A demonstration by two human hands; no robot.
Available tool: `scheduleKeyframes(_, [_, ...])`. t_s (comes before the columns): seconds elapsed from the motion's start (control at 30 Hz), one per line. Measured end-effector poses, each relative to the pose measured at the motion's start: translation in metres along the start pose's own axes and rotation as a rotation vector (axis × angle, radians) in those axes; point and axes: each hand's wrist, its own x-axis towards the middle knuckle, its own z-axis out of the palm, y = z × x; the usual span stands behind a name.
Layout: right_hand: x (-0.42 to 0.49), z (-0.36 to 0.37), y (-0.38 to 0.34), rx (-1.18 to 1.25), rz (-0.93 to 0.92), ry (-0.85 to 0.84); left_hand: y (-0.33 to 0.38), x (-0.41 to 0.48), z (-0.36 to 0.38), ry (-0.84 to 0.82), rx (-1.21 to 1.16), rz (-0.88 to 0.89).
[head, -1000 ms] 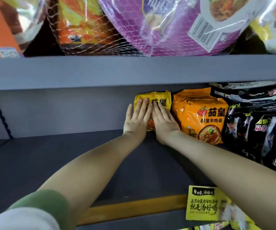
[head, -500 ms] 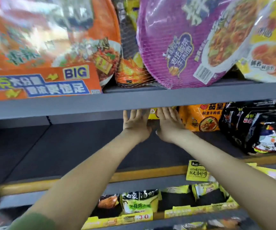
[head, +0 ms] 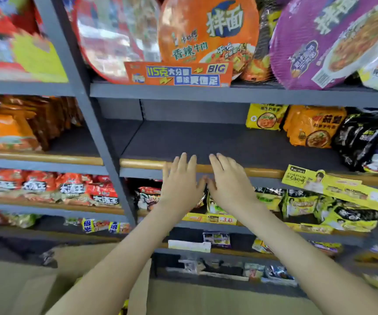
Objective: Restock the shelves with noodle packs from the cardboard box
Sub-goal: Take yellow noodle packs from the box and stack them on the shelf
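A yellow noodle pack [head: 265,117] stands upright against the back of the dark shelf [head: 183,142], next to an orange noodle pack [head: 313,127]. My left hand [head: 181,180] and my right hand [head: 227,179] hover side by side in front of the shelf's yellow front rail, fingers straight, holding nothing. Both are well clear of the yellow pack. The cardboard box [head: 54,280] shows its flaps at the bottom left, below my left forearm; its inside is hidden.
Black noodle packs [head: 369,142] fill the shelf's right end. Big round noodle bowls [head: 208,30] sit on the shelf above. A grey upright post [head: 86,123] divides the racks. Lower shelves hold red and green-black packs. A yellow price strip [head: 340,189] hangs tilted at the right.
Both hands have drawn back from the yellow pack at the shelf's rear to its front rail. The view has pulled away and now takes in more shelves and the box.
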Motion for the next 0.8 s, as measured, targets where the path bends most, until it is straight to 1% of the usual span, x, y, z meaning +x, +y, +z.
scheduleKeyframes(0.1, [-0.031,0.027,-0.041,0.051,-0.086,-0.077,-0.028,-0.068,0.008,-0.001,-0.166,-0.075])
scheduleKeyframes(0.17, [-0.055,0.052,-0.068,0.121,-0.116,-0.177,-0.048,-0.118,0.021,-0.079,-0.219,-0.158])
scheduleKeyframes(0.33, [-0.113,0.121,-0.133,0.246,-0.166,-0.400,-0.105,-0.233,0.060,-0.260,-0.206,-0.316])
scheduleKeyframes(0.4, [-0.129,0.145,-0.154,0.270,-0.174,-0.474,-0.129,-0.268,0.077,-0.385,-0.184,-0.459])
scheduleKeyframes(0.43, [-0.134,0.157,-0.164,0.274,-0.184,-0.504,-0.142,-0.284,0.085,-0.450,-0.184,-0.525])
scheduleKeyframes(0.5, [-0.142,0.182,-0.182,0.271,-0.206,-0.564,-0.170,-0.310,0.102,-0.510,-0.183,-0.605])
scheduleKeyframes(0.67, [-0.145,0.268,-0.227,0.282,-0.186,-0.730,-0.248,-0.352,0.154,-0.597,-0.146,-0.690])
scheduleKeyframes(0.77, [-0.142,0.342,-0.257,0.288,-0.129,-0.828,-0.309,-0.371,0.201,-0.670,-0.101,-0.708])
scheduleKeyframes(0.8, [-0.140,0.373,-0.269,0.291,-0.103,-0.867,-0.332,-0.377,0.220,-0.656,-0.079,-0.715])
